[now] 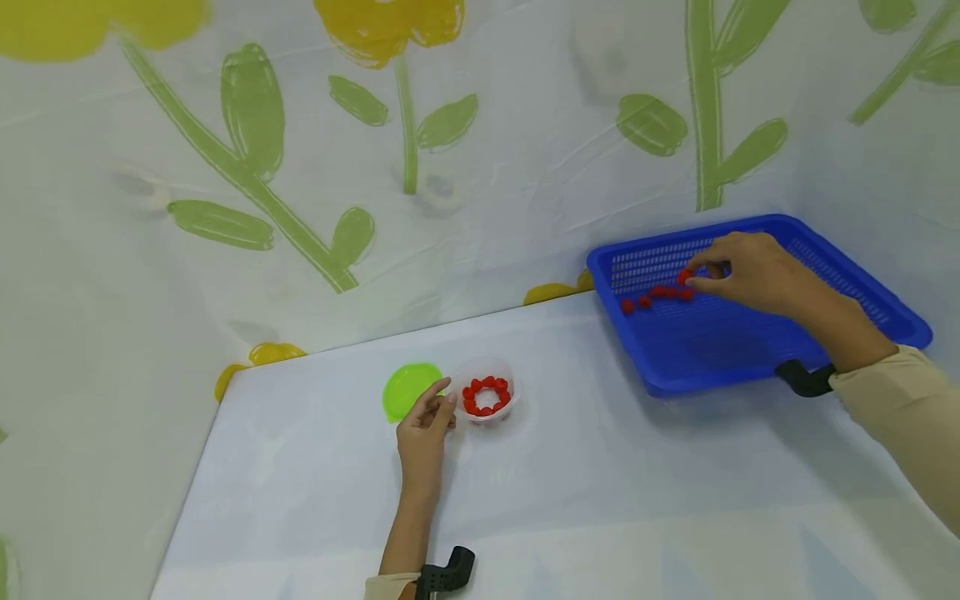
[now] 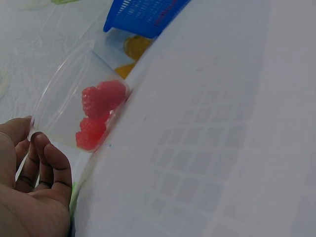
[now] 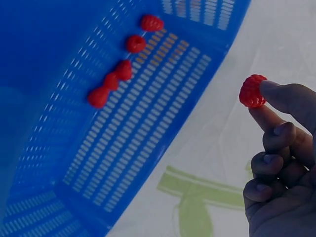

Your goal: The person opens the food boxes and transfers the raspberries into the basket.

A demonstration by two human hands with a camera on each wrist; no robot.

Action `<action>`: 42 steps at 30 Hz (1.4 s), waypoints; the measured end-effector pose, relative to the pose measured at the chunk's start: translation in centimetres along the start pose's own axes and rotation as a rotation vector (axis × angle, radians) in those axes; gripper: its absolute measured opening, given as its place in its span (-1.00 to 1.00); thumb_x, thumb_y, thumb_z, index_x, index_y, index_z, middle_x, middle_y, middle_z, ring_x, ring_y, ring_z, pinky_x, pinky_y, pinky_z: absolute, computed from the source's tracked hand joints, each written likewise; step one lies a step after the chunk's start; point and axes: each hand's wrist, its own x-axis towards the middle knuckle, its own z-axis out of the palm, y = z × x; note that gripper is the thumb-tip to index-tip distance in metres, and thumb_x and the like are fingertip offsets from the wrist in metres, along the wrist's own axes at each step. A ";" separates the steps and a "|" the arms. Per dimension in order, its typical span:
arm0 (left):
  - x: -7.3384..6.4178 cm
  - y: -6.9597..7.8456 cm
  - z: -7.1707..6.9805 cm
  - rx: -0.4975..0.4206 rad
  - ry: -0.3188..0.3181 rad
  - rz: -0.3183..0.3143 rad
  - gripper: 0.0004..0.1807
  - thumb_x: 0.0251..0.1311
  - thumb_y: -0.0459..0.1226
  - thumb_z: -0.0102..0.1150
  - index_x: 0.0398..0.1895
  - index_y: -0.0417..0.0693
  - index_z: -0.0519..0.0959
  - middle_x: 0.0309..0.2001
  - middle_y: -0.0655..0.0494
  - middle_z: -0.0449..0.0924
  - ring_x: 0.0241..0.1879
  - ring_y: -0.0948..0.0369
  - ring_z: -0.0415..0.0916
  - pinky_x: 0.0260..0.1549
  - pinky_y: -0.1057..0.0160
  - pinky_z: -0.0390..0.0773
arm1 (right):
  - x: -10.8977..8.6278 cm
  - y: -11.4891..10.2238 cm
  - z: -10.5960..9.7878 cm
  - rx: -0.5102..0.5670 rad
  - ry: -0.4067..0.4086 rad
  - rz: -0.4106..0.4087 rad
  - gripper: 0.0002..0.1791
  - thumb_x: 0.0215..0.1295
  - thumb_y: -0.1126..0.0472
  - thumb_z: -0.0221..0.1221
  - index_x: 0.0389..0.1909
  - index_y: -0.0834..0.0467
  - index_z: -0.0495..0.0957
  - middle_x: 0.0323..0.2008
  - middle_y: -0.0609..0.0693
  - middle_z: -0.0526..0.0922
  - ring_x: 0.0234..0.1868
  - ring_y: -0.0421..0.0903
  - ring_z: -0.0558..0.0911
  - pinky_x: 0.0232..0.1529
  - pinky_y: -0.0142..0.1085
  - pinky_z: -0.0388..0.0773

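Observation:
A clear plastic cup stands on the table with a ring of red raspberries inside, its rim between the thumb and forefinger of my left hand. The left wrist view shows this pinch on the rim from the side, with the raspberries low in the cup. Over the blue basket, my right hand pinches one raspberry between thumb and forefinger. Several more raspberries lie in a row inside the basket, along its far side.
A bright green round lid lies on the white table, just left of the cup. Behind the table rises a white cloth printed with green stems and yellow flowers. The basket fills the back right, against the cloth.

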 end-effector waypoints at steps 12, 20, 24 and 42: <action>-0.4 0.1 -0.1 0.026 0.012 -0.021 -0.64 0.35 -0.21 0.26 0.18 -0.02 0.62 -0.20 -0.07 0.56 -0.27 0.02 0.51 -0.18 0.31 0.62 | 0.3 2.2 -0.8 -0.044 -0.002 0.037 -0.71 0.24 0.26 0.36 -0.08 0.33 0.70 -0.20 0.23 0.67 -0.33 0.02 0.50 -0.43 -0.18 0.41; -0.2 0.2 0.1 0.036 0.002 -0.008 -0.63 0.37 -0.21 0.25 0.20 -0.03 0.61 -0.22 -0.06 0.54 -0.30 0.07 0.49 -0.21 0.35 0.60 | 0.5 3.5 -1.4 -0.040 -0.019 0.056 -0.71 0.27 0.25 0.32 -0.06 0.35 0.69 -0.23 0.22 0.67 -0.37 0.00 0.48 -0.44 -0.18 0.40; -0.2 0.2 0.1 0.045 0.006 -0.005 -0.64 0.36 -0.21 0.25 0.19 -0.02 0.62 -0.23 -0.05 0.54 -0.30 0.07 0.49 -0.21 0.34 0.60 | 0.9 4.1 -1.6 -0.033 -0.029 0.065 -0.70 0.29 0.23 0.31 -0.06 0.36 0.69 -0.30 0.17 0.65 -0.43 -0.03 0.45 -0.50 -0.21 0.38; 1.0 -2.9 -0.3 0.038 0.029 -0.014 -0.61 0.30 -0.09 0.31 0.17 0.10 0.64 -0.22 -0.03 0.54 -0.32 0.14 0.49 -0.25 0.38 0.58 | 2.9 7.0 -0.6 -0.001 -0.097 0.099 -0.73 0.32 0.17 0.30 -0.12 0.31 0.72 -0.44 0.06 0.60 -0.43 -0.03 0.45 -0.47 -0.20 0.36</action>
